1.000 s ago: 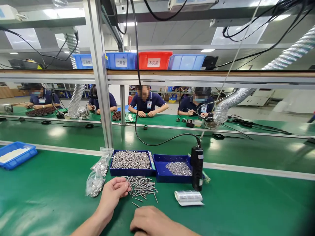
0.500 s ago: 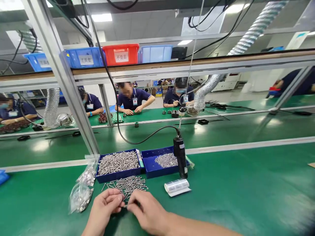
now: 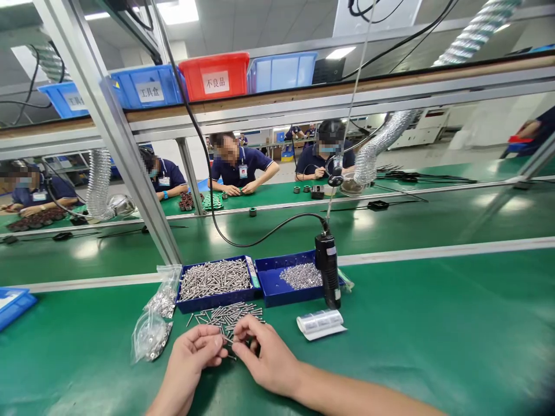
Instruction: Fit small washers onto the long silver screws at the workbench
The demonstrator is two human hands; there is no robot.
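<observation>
My left hand (image 3: 197, 353) is closed in a pinch on one end of a thin metal screw (image 3: 228, 340). At the other end, the thumb and fingertips of my right hand (image 3: 266, 357) are pinched together on the same screw. Whether a small part sits on it is too fine to see. Just beyond my fingers lies a loose pile of screws (image 3: 234, 315) on the green mat. Behind that, a blue tray (image 3: 217, 301) is full of similar screws. Beside it, another blue tray (image 3: 269, 283) holds small shiny metal parts (image 3: 301, 276).
A black electric screwdriver (image 3: 328, 271) hangs over the right tray. A roll of labels (image 3: 321, 323) lies below it. Two clear bags of metal parts (image 3: 150, 338) lie left of the pile. A blue bin (image 3: 15, 306) is at far left. Several co-workers sit across the bench.
The view has shifted slightly. The screw between my fingertips shows more plainly now, and my hands stay close together in front of the pile.
</observation>
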